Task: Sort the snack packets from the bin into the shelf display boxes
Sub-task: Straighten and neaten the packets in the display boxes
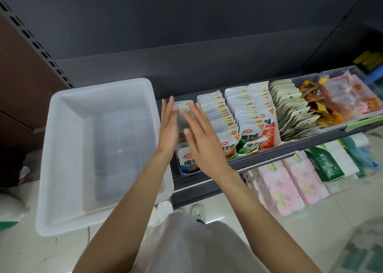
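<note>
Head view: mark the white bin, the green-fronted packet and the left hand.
white bin (62, 148), head view, on its left inner wall.
green-fronted packet (249, 141), head view, on the middle of its printed front.
left hand (169, 127), head view, on the back of the hand.

A shop — slotted shelving (37, 44), display boxes (335, 125) of snack packets (248, 135), tissue packs (290, 181) below.

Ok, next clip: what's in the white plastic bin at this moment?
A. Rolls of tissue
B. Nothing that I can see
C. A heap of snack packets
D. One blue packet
B: the white bin shows only its bare translucent bottom, while the left hand and right hand lie flat against the leftmost row of packets on the shelf.
</note>
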Demonstrator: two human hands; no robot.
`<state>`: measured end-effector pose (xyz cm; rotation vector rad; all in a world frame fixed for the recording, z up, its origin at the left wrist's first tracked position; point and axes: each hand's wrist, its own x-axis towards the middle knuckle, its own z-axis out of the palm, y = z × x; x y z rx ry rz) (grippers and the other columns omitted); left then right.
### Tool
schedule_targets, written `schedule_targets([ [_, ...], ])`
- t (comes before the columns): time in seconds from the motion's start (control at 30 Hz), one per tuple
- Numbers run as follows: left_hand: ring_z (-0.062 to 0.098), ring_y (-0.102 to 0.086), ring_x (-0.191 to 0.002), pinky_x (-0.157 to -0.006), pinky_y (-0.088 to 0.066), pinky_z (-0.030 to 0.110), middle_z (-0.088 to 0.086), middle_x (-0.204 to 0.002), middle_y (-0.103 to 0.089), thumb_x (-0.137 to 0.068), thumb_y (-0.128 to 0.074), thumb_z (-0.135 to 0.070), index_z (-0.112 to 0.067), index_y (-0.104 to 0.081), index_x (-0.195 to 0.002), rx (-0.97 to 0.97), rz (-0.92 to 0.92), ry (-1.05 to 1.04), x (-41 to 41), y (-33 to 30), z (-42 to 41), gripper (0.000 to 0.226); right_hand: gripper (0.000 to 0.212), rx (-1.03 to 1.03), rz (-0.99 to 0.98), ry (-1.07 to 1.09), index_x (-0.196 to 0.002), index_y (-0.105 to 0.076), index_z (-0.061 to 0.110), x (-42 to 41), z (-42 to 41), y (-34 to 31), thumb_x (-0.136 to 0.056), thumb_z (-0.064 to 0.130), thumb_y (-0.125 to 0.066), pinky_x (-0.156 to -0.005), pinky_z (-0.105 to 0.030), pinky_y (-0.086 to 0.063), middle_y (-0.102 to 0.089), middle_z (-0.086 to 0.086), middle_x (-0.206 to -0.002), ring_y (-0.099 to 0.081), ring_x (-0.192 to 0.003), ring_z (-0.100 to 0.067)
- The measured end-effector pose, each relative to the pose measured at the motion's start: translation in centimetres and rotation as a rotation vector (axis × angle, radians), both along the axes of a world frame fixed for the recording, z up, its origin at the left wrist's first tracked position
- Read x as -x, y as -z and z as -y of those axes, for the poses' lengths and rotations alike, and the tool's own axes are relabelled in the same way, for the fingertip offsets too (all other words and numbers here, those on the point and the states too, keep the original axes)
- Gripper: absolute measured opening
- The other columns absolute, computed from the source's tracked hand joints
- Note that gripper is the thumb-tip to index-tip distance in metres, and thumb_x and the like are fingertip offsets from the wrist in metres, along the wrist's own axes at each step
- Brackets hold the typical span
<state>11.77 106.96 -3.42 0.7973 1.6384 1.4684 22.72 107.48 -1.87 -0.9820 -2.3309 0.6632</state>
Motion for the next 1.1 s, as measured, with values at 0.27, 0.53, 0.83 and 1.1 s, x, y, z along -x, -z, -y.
schedule_targets([
  [0.27, 0.013, -0.033, -0.137, -0.111, -0.034, 0.037, -0.008, -0.149, -0.033, -0.076, -0.077, -0.023, -0.038, -0.015, -0.145, 0.08, -0.076, 0.147, 0.5, -1.2, 3.8, 0.094, 0.014, 0.01, -0.144, 0.217, -0.101, -0.068, 0.014, -8.1, 3.6, 3.3, -0.088, 0.015, -0.062, -0.063, -0.018, -0.052, -0.067, 0.004, -0.095, -0.061, -0.074, -0.003],
  [0.53, 0.013, -0.042, -0.13, -0.108, -0.038, 0.037, -0.005, -0.146, -0.039, -0.082, -0.065, 0.006, -0.029, 0.005, -0.149, 0.146, 0.1, 0.104, -3.8, 0.1, 6.0, 0.103, 0.026, 0.186, 0.053, 0.212, -0.116, -0.063, 0.017, -6.8, 4.7, 6.2, -0.09, 0.013, -0.061, -0.07, -0.032, -0.057, -0.066, 0.003, -0.115, -0.068, -0.08, -0.013],
  [0.83, 0.015, -0.037, -0.135, -0.109, -0.037, 0.042, -0.006, -0.15, -0.033, -0.087, -0.058, 0.004, -0.034, 0.003, -0.149, 0.118, 0.14, 0.105, -4.4, 0.9, 5.6, 0.095, 0.024, 0.168, 0.043, 0.222, -0.112, -0.065, 0.013, -6.1, 4.7, 6.1, -0.089, 0.007, -0.061, -0.07, -0.016, -0.051, -0.07, 0.001, -0.107, -0.067, -0.077, -0.012],
  [1.1, 0.015, -0.039, -0.133, -0.101, -0.04, 0.028, -0.004, -0.149, -0.036, -0.087, -0.057, 0.007, -0.032, -0.006, -0.148, 0.127, 0.153, 0.027, -4.5, 0.9, 5.5, 0.089, 0.025, 0.165, 0.05, 0.221, -0.111, -0.066, 0.013, -5.9, 4.6, 6.1, -0.089, 0.006, -0.058, -0.074, -0.026, -0.057, -0.071, 0.0, -0.103, -0.068, -0.081, -0.014],
])
